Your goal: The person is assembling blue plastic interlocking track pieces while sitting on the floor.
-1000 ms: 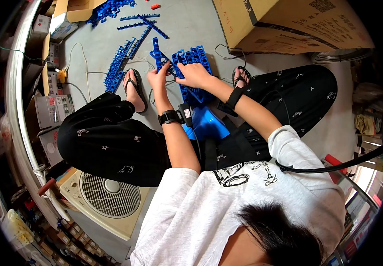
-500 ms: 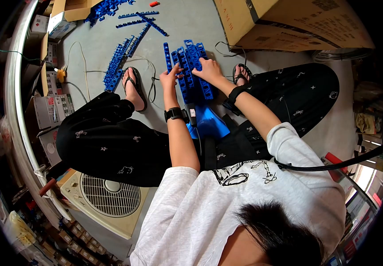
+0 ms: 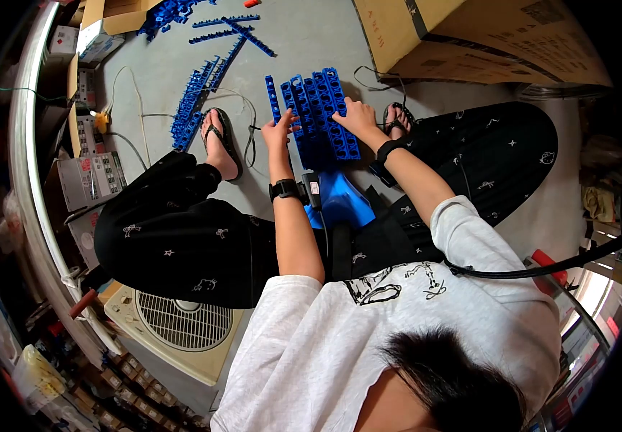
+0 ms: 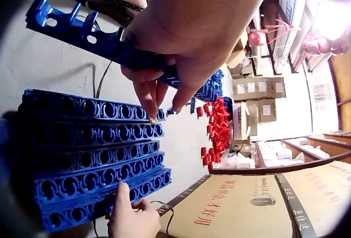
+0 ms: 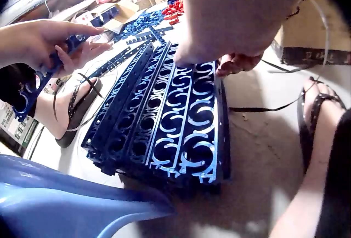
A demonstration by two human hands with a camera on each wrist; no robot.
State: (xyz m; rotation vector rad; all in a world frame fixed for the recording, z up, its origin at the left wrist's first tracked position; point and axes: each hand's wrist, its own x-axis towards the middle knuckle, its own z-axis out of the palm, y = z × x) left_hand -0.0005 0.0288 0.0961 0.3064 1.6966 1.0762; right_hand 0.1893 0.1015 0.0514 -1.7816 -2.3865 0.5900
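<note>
A stack of blue perforated strips (image 3: 318,119) lies on the floor between the feet, its rows of ring shapes facing up in the right wrist view (image 5: 170,106). The left hand (image 3: 278,132) holds one separate blue strip (image 3: 273,97) at the stack's left side; in the left wrist view the fingers curl round that strip (image 4: 82,36). At the stack's right edge rests the right hand (image 3: 358,117), its thumb on top and its other fingers at the side (image 5: 219,57).
Loose blue strips (image 3: 194,97) and a pile of blue pieces (image 3: 170,18) lie up and to the left. A large cardboard box (image 3: 462,43) stands at upper right. Sandalled feet flank the stack, with a blue plastic object (image 3: 343,201) below it and thin cables nearby.
The left hand's strip has gone from slanting across the stack to upright beside it. The right hand has moved from the stack's middle to its right edge, and the strips lie in straighter rows.
</note>
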